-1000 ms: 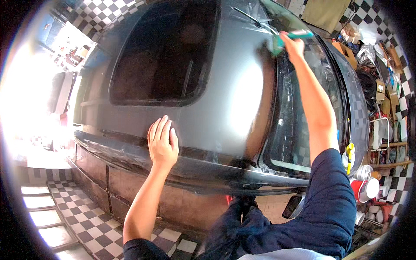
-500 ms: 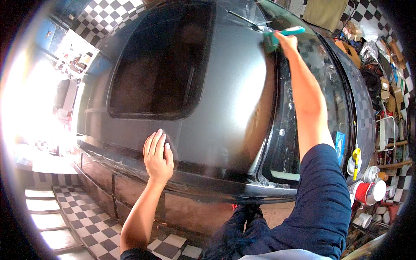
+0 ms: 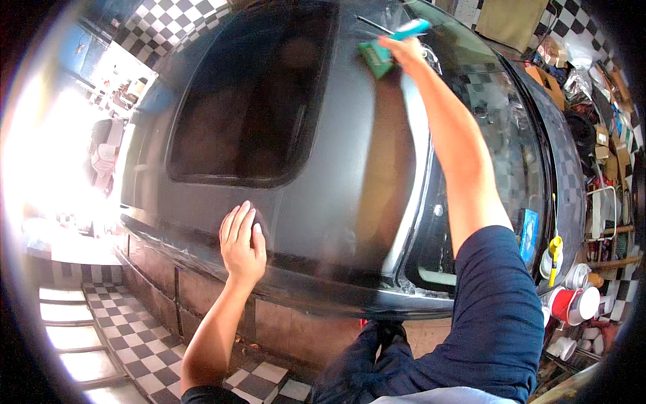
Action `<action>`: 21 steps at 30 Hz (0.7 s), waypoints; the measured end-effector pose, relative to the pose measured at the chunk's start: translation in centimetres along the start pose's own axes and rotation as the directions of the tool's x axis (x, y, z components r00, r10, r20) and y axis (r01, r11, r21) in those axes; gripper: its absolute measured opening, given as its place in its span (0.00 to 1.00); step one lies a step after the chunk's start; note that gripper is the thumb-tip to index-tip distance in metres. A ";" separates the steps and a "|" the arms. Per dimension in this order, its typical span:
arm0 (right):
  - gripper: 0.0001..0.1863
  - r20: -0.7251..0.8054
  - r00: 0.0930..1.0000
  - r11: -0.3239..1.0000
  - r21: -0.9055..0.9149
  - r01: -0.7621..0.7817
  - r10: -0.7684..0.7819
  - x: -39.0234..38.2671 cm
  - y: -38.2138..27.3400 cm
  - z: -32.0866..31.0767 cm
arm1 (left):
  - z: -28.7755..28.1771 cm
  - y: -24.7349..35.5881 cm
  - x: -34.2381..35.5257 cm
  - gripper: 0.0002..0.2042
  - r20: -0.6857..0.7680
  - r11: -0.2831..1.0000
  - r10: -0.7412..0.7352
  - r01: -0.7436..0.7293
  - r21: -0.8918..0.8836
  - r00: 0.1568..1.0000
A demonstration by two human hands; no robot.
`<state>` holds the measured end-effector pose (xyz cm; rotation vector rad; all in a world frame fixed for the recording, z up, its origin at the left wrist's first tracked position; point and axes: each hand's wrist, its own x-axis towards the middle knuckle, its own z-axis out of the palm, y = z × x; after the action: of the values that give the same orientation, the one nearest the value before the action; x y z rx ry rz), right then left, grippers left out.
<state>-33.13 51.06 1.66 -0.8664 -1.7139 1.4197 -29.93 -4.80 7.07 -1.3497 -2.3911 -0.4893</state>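
Note:
A dark car roof [image 3: 323,202] stretches in front of me, with a black glass sunroof panel [image 3: 245,101] set into it. My left hand [image 3: 241,246] lies flat on the roof near its closest edge, fingers together and extended, holding nothing. At the far right part of the roof, my right hand [image 3: 404,52] grips the teal handle of a brush [image 3: 377,59]. The brush's wide green head rests against the roof surface, beside a thin black rod [image 3: 374,25]. How the fingers wrap round the handle is partly blurred.
Sloping car glass [image 3: 488,114] lies right of the roof. A yellow tool [image 3: 554,259] hangs by the car's right end, above a red and white bucket [image 3: 572,305]. Boxes, bags and clutter line the right wall. Checkered floor [image 3: 138,337] shows at lower left.
My right hand and the brush have moved left, from beside the glass edge onto the roof. My left hand stays nearly in place on the roof.

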 end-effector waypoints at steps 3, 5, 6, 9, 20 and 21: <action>0.16 -0.117 0.993 0.999 0.043 0.017 -0.012 1.1 3.9 -7.4 | 0.1 -0.1 0.1 0.14 -0.013 1.000 0.009 -0.009 -0.015 1.000; 0.12 -0.064 0.997 0.998 0.035 0.042 -0.040 -0.5 2.8 -9.2 | -0.4 -0.1 -0.8 0.13 -0.022 1.000 -0.014 0.014 0.000 1.000; 0.13 -0.127 0.985 0.980 -0.178 0.094 -0.117 -1.3 1.5 -10.1 | -0.5 0.0 -0.7 0.13 -0.022 1.000 -0.017 0.017 0.000 1.000; 0.13 -0.079 0.996 0.998 -0.043 0.048 -0.052 -0.7 -0.5 -7.9 | -0.5 0.2 -0.3 0.13 -0.026 1.000 -0.018 0.018 -0.003 0.999; 0.16 -0.250 0.968 0.997 0.059 0.046 -0.030 -2.9 3.9 -8.7 | -0.2 0.0 -0.3 0.14 0.009 1.000 -0.013 0.013 0.002 1.000; 0.15 -0.246 0.969 1.000 0.021 0.004 0.001 -3.3 4.0 -10.9 | -0.4 -0.1 -0.6 0.14 0.010 1.000 -0.021 0.021 0.011 1.000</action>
<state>-21.90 54.24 -1.38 -0.9856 -1.5091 1.2687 -29.66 -5.50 7.09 -1.3266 -2.4152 -0.4749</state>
